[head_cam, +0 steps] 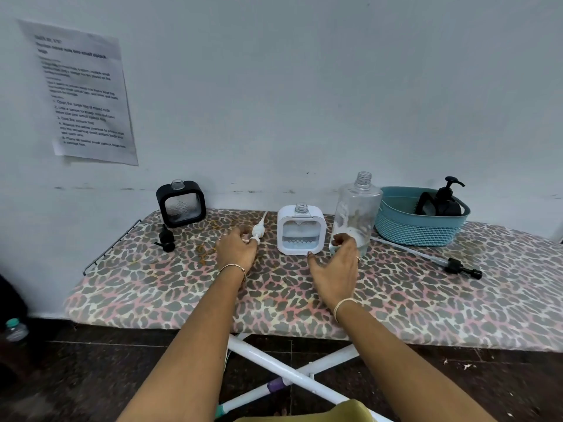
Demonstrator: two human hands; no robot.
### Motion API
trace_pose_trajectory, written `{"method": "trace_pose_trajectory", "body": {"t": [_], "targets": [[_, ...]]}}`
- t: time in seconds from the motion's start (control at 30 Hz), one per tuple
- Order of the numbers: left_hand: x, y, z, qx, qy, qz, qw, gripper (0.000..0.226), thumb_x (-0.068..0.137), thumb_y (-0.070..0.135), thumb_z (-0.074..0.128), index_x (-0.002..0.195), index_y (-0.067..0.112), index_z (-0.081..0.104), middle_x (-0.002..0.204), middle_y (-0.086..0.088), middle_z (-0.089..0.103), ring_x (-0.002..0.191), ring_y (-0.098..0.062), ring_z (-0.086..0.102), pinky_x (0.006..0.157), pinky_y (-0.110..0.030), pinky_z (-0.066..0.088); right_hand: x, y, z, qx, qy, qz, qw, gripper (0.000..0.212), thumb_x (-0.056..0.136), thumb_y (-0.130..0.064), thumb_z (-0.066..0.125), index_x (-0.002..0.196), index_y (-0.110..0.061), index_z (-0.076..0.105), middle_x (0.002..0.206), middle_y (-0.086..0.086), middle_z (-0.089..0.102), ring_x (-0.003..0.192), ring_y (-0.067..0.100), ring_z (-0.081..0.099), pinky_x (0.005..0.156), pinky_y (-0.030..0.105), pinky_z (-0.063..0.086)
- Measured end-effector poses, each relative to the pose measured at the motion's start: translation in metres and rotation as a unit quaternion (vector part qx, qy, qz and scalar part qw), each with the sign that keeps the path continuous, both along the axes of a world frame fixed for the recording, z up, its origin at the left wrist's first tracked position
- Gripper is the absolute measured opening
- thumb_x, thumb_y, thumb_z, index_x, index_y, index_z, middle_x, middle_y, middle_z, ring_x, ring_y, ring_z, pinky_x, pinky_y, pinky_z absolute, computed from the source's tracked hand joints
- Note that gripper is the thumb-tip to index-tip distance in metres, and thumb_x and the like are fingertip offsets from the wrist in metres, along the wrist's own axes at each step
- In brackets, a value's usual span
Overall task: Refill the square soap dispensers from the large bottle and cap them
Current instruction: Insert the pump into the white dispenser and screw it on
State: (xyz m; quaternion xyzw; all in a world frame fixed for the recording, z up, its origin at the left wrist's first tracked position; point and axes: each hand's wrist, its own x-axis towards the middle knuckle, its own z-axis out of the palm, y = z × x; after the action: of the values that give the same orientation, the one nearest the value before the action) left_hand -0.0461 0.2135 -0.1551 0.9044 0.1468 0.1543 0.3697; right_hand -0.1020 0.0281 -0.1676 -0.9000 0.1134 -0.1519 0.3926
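A white square dispenser [301, 230] stands uncapped at the middle of the board, with liquid in its lower part. A black square dispenser [181, 203] stands uncapped at the back left; its black pump cap [165, 239] lies in front of it. The large clear bottle [356, 208] stands open to the right of the white dispenser, nearly empty. My left hand [237, 249] has its fingertips on the white pump cap [257, 231] lying left of the white dispenser. My right hand [335, 266] is open, its fingers beside the base of the large bottle.
A teal basket [420, 229] at the back right holds a black pump bottle [447, 199]. The large bottle's long pump with tube [432, 258] lies on the leopard-print ironing board [304, 300]. A paper sheet [85, 92] hangs on the wall. A small water bottle [16, 330] stands on the floor at left.
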Motion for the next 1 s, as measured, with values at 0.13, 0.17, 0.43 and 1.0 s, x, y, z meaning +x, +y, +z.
{"method": "trace_pose_trajectory", "body": {"t": [0.13,0.17,0.43,1.0], "targets": [[0.001,0.0,-0.005,0.051,0.014,-0.027,0.998,0.047,0.087,0.025,0.064,0.13,0.008,0.053,0.124,-0.016,0.06,0.113,-0.031,0.055,0.095,-0.039,0.047,0.002,0.007,0.001,-0.031,-0.005,0.02,0.999,0.092,0.091,-0.036,0.06,0.151,0.001,0.0,0.16,0.017,0.006,0.148,0.026,0.006,0.12,0.033,0.005],[0.002,0.0,-0.006,0.051,0.008,-0.032,0.998,0.046,0.087,0.023,0.065,0.128,0.007,0.054,0.123,-0.016,0.06,0.112,-0.03,0.057,0.093,-0.037,0.048,0.003,0.009,0.0,-0.036,-0.01,0.018,0.999,0.091,0.091,-0.035,0.061,0.15,0.001,0.002,0.159,0.017,0.009,0.148,0.026,0.008,0.121,0.034,0.007],[0.016,0.0,-0.009,0.093,0.018,-0.044,0.994,0.042,0.081,0.029,0.067,0.119,0.013,0.058,0.111,-0.015,0.064,0.104,-0.033,0.058,0.085,-0.038,0.048,0.02,0.021,-0.002,0.015,-0.021,0.036,0.999,0.093,0.08,-0.03,0.074,0.146,0.005,0.017,0.149,0.02,0.029,0.139,0.031,0.031,0.113,0.04,0.03],[0.024,-0.002,0.01,-0.09,-0.09,0.065,0.99,0.027,0.086,0.028,0.064,0.096,0.004,0.068,0.086,-0.008,0.067,0.072,-0.02,0.055,0.063,-0.028,0.04,0.035,0.026,-0.017,0.016,-0.035,0.035,0.999,0.097,0.084,-0.026,0.072,0.148,0.005,0.006,0.155,0.019,0.018,0.144,0.028,0.019,0.117,0.027,0.015]]}}
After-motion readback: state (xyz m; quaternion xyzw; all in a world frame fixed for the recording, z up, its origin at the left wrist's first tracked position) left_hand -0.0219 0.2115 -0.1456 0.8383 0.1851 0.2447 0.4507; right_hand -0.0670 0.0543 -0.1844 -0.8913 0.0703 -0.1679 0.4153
